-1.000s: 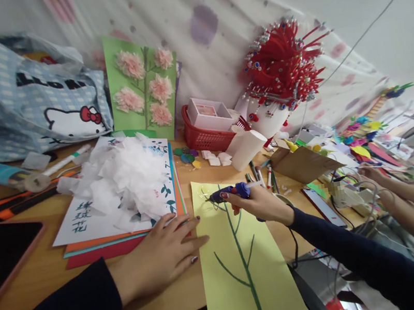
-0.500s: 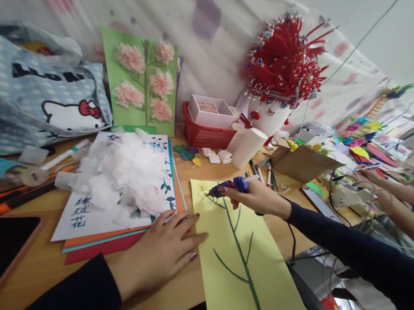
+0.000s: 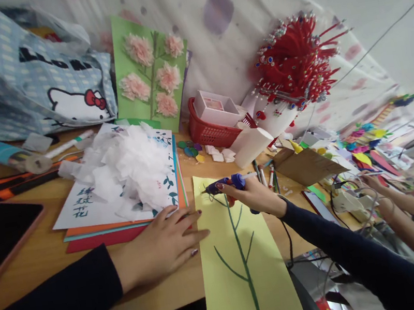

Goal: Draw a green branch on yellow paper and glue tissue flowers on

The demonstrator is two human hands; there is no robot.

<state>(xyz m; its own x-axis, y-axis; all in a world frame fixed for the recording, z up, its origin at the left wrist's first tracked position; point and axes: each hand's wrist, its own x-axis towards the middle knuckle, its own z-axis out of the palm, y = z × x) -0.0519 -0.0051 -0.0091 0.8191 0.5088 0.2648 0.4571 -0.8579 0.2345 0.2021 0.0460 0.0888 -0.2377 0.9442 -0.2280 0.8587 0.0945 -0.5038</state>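
Note:
A blue hot glue gun (image 3: 231,183) is gripped in my right hand (image 3: 263,197), its nozzle pointing left over the top left of a yellow sheet (image 3: 229,298). Green painted branches (image 3: 243,254) run up that sheet, which reaches past the table's front edge. My left hand (image 3: 162,248) lies flat with fingers spread, fingertips on the sheet's left edge. Beyond it, a heap of white tissue paper pieces (image 3: 130,167) rests on a white page (image 3: 67,214) with painted leaves and characters, on top of coloured sheets (image 3: 106,238).
At the left lie a phone (image 3: 5,244) and an orange-black cutter (image 3: 19,183). A green picture with pink paper flowers (image 3: 151,75) leans at the back. Behind are a red basket (image 3: 211,130) and a red beaded headdress (image 3: 295,65). Another person's arms (image 3: 404,207) are at right.
The glue gun's nozzle has risen slightly relative to the sheet, away from the clear shiny glue strands seen earlier at the top left. My left hand stays put. The view has shifted slightly.

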